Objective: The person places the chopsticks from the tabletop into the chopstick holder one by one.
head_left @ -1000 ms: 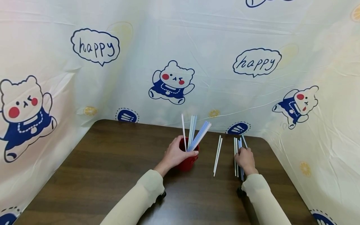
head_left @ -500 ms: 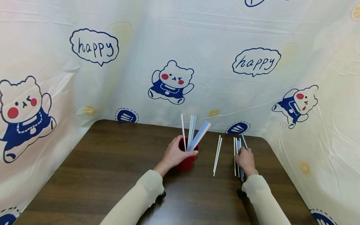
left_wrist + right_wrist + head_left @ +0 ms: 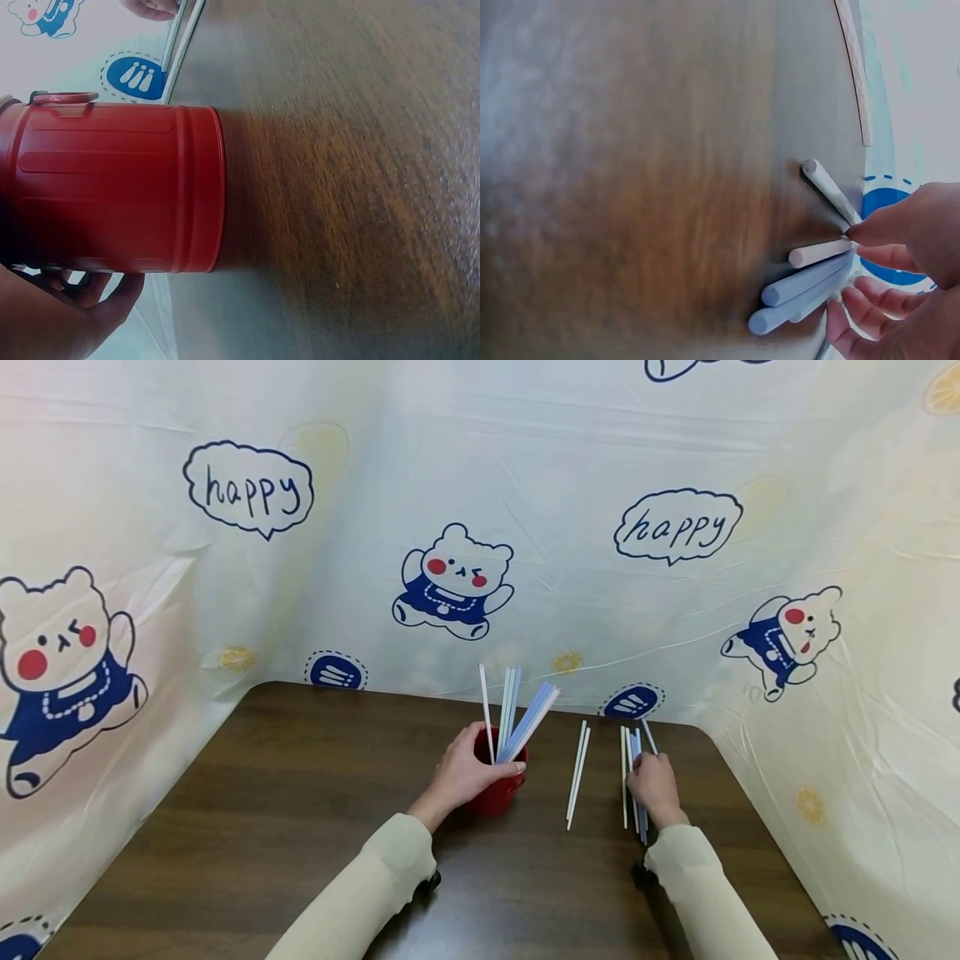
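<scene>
My left hand (image 3: 467, 770) grips the upper part of a small red bucket (image 3: 497, 797), thumb across its near side. White, pale blue and darker blue thin round sticks (image 3: 534, 722) lean out of its top. In the left wrist view the ribbed bucket (image 3: 105, 187) stands on the table. My right hand (image 3: 656, 789) is over a loose row of sticks on the table. In the right wrist view, thumb and fingers close round a pinkish-white stick (image 3: 819, 253) and several blue sticks (image 3: 802, 286); a white stick (image 3: 831, 189) lies outside the thumb.
Two white sticks (image 3: 577, 777) lie between bucket and right hand. A blue stick (image 3: 649, 737) slants beyond the right hand. The brown wooden table (image 3: 300, 827) meets a printed curtain (image 3: 555, 527) behind and at both sides.
At the right hand, one white stick now lies apart on the left, while another has shifted rightward against the blue ones. The left hand and bucket keep their place.
</scene>
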The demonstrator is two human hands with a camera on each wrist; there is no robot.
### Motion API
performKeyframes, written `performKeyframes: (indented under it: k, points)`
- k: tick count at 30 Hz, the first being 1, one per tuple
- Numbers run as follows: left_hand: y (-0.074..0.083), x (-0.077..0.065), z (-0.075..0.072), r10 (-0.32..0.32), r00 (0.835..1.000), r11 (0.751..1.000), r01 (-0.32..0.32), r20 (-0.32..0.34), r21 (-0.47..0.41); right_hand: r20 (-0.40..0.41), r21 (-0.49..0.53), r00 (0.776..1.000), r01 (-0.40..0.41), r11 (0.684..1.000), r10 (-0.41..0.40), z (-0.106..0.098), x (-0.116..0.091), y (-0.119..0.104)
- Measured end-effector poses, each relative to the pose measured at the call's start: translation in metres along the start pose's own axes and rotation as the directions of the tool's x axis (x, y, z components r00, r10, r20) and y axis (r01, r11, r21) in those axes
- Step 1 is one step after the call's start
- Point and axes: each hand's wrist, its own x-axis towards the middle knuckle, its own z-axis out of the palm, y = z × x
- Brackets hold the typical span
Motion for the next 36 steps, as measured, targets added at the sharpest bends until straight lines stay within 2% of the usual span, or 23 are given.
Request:
performKeyframes:
  k: [5, 11, 15, 20, 24, 28, 36]
  points:
    - [0.001, -0.001, 0.000, -0.001, 1.000, 1.000, 0.001, -0.004, 0.006, 0.019, -0.019, 1.000, -0.002, 1.000, 0.002, -0.002, -0.004, -0.007]
    - [0.001, -0.001, -0.001, 0.002, 1.000, 1.000, -0.002, -0.004, 0.002, 0.001, -0.033, 0.997, 0.083, 0.996, -0.083, -0.003, -0.006, -0.017]
    - [0.001, -0.001, -0.001, 0.004, 1.000, 1.000, -0.004, -0.001, -0.006, 0.032, -0.025, 0.993, 0.111, 0.993, -0.110, 0.000, -0.006, -0.022]
    - [0.000, -0.001, -0.001, 0.008, 1.000, 1.000, -0.008, 0.002, -0.013, 0.078, -0.003, 0.992, 0.104, 0.995, -0.104, 0.005, -0.003, -0.025]
    - [-0.001, -0.001, 0.000, 0.011, 1.000, 1.000, -0.010, 0.006, -0.015, 0.067, -0.012, 0.996, 0.066, 0.998, -0.065, 0.005, 0.000, -0.028]
    - [-0.001, 0.000, 0.001, 0.005, 1.000, 1.000, -0.005, 0.001, -0.006, 0.091, -0.024, 0.996, 0.018, 1.000, -0.016, 0.002, 0.002, -0.030]
    - [-0.001, 0.001, 0.001, 0.004, 1.000, 1.000, -0.004, -0.003, 0.001, 0.216, -0.035, 0.976, -0.024, 0.999, 0.031, -0.008, 0.006, -0.034]
